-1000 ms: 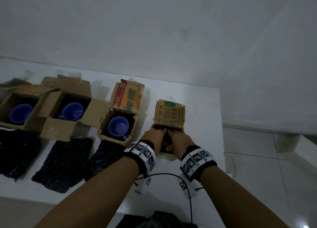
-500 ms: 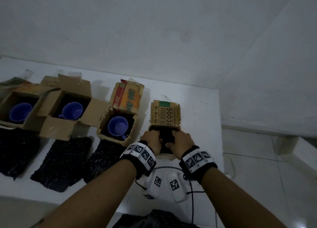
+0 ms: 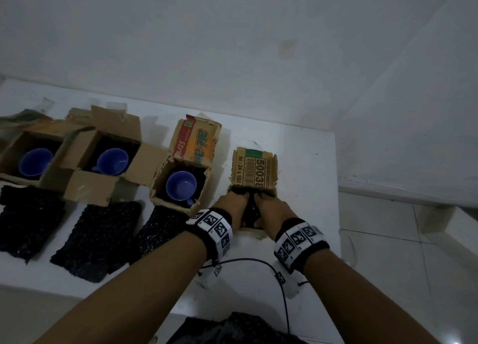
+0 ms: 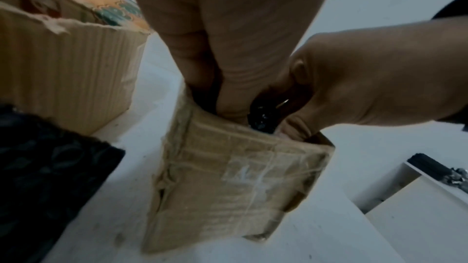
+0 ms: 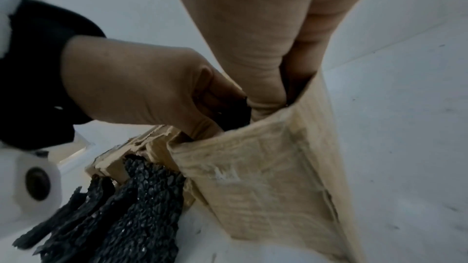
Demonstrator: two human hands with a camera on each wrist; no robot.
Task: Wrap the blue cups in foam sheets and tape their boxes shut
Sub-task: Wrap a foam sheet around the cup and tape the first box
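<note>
Both hands reach into the rightmost cardboard box [image 3: 254,169], whose barcode flap stands up at the back. My left hand [image 3: 234,201] and right hand [image 3: 271,206] grip a black foam bundle [image 3: 249,212] from either side, low in the box opening. The fingertips are hidden inside the box. In the left wrist view the bundle [image 4: 263,117] shows between the left hand [image 4: 228,103] and the right hand [image 4: 367,87], above the box wall [image 4: 228,177]. No cup shows in the bundle. Three blue cups [image 3: 181,186] [image 3: 112,161] [image 3: 35,161] sit unwrapped in open boxes to the left.
Black foam sheets [image 3: 160,227] [image 3: 98,237] [image 3: 28,219] lie flat in front of the three open boxes. The white table's right edge [image 3: 336,188] is close to the box, with tiled floor beyond. More black foam [image 3: 232,328] lies below the near edge. A cable [image 3: 271,268] runs between my wrists.
Both hands have sunk lower with the black bundle, which now sits deeper in the rightmost box. The other boxes and sheets have not moved.
</note>
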